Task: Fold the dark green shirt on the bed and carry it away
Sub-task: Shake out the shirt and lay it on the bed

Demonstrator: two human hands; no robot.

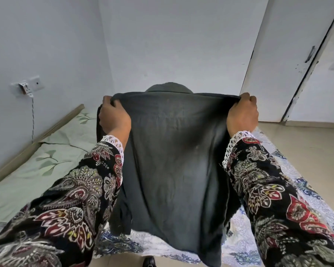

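Observation:
The dark green shirt [172, 160] hangs stretched out in front of me, its back towards me and its collar showing above the top edge. My left hand [114, 116] grips the shirt's upper left corner at the shoulder. My right hand [242, 114] grips the upper right corner the same way. The shirt's lower hem drapes down to the near edge of the bed [237, 245]. A sleeve hangs folded behind the left side.
The low bed has a pale green leaf-print sheet [46, 160] on the left and a blue-and-white patterned quilt [301, 189] on the right. Walls stand close behind, with a socket [27, 87] on the left wall. A white door [297, 60] and tiled floor [307, 143] lie to the right.

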